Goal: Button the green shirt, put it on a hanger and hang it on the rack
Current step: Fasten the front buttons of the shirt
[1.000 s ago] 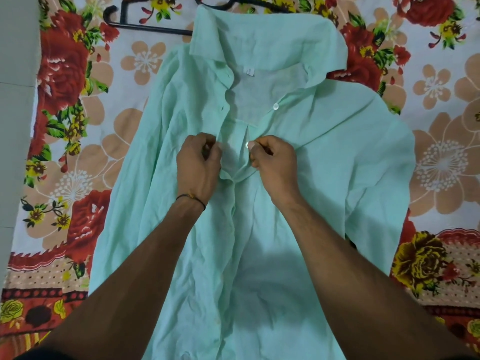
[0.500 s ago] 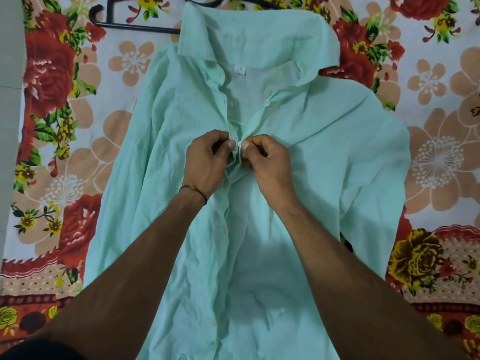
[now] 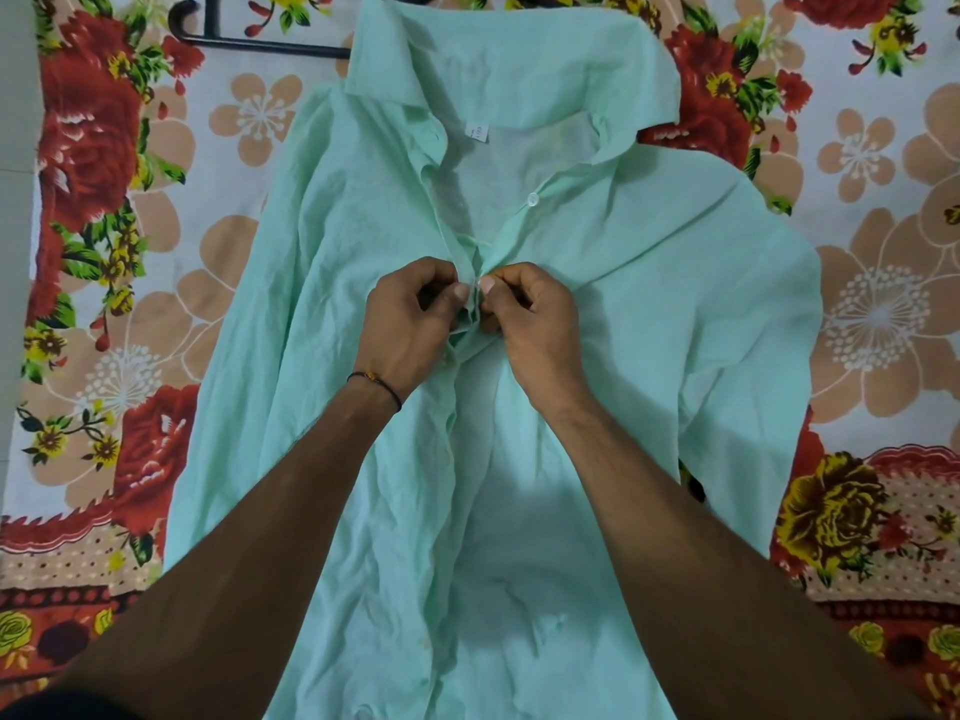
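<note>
The green shirt [image 3: 649,314] lies flat and front-up on a flowered bedsheet, its collar spread open at the top. A white button [image 3: 533,199] higher on the right placket is undone. My left hand [image 3: 410,324] pinches the left placket edge at chest height. My right hand [image 3: 535,324] pinches the right placket directly opposite, thumb tips almost touching over a small button that is mostly hidden between them. A black hanger [image 3: 244,39] lies on the sheet above the shirt, its right part hidden behind the collar.
The flowered bedsheet [image 3: 130,262] covers the whole surface around the shirt. A strip of pale floor [image 3: 15,148] runs along the left edge. No rack is in view.
My hands drew together from a small gap until the two placket edges met at the middle. The view shifted slightly, so the shirt sits a little further left.
</note>
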